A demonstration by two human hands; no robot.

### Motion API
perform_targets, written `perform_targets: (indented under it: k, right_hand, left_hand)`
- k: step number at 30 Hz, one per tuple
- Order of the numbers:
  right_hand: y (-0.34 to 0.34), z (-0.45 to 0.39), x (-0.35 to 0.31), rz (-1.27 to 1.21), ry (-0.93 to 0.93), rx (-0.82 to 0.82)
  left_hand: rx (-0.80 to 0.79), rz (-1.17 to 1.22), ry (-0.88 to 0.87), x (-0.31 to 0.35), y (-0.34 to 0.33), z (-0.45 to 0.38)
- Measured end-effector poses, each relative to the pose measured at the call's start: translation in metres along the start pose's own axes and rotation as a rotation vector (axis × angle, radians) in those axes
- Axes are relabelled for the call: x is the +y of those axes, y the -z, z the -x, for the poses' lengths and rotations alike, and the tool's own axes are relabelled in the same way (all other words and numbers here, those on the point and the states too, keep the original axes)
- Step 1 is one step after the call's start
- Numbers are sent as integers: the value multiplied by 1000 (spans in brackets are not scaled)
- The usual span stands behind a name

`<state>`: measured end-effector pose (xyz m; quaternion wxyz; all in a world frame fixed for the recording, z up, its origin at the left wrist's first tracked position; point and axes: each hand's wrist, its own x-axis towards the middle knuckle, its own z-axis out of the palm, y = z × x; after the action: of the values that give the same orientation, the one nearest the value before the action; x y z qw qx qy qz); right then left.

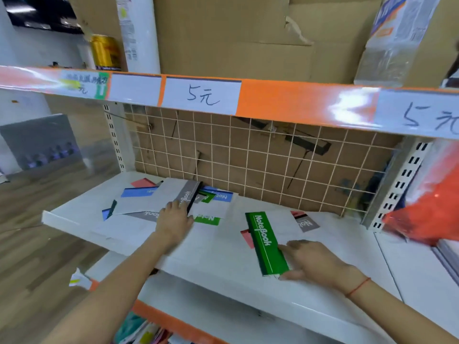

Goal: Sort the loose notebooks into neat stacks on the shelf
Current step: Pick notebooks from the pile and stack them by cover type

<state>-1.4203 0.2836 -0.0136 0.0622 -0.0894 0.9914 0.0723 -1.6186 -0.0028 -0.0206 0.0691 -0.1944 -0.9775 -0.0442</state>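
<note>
Loose white notebooks with coloured spine bands lie scattered on the white shelf point(74, 219). My left hand point(173, 222) grips a grey-banded notebook point(187, 193) and tilts it up off the pile at centre left. My right hand point(315, 261) holds the near end of a green-banded notebook point(265, 242), lifted on edge. Beneath it lies a red-banded notebook point(247, 238). A grey-and-red-banded notebook point(306, 222) lies flat to the right. Blue-banded notebooks point(139, 192) and another green-banded notebook point(207, 219) lie around my left hand.
A wire grid over cardboard point(260, 165) backs the shelf. The upper shelf's orange edge with price labels point(201, 95) overhangs closely. An orange-red bag point(427, 202) crowds the right end. A slotted upright point(114, 137) stands at the left; a lower shelf point(223, 306) juts out below.
</note>
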Motion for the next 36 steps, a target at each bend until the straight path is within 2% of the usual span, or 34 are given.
perform_targets:
  k: [5, 9, 15, 21, 26, 29, 31, 33, 35, 36]
  right_hand:
    - [3, 0, -13, -100, -174, 29]
    - [4, -8, -26, -73, -263, 5]
    - [16, -2, -25, -53, -229, -189]
    - [20, -13, -24, -20, -207, -205]
    - [21, -17, -27, -1, -212, -210]
    - [22, -18, -29, -1, -223, -225]
    - [21, -17, -28, -6, -228, -225]
    - [20, -17, -28, -3, -229, -232]
    - [18, -18, -28, 5, -230, -229]
    - [18, -19, -29, 14, -232, -223]
  left_hand:
    - [-49, -27, 3, -6, -10, -35]
    - [-98, -57, 91, -9, -19, -47]
    - [-163, -19, 42, -11, -10, -50]
    - [-343, 2, -152, -10, 8, -44]
    - [-322, 131, -408, -36, 12, -36]
    - [-340, 19, -529, -49, 18, -27]
    - [-374, -185, -478, -53, 25, -22]
    - [-474, -337, -358, -53, 32, -23]
    - [-540, -333, -249, -47, 36, -26]
    - [-516, -272, -224, -40, 36, -27]
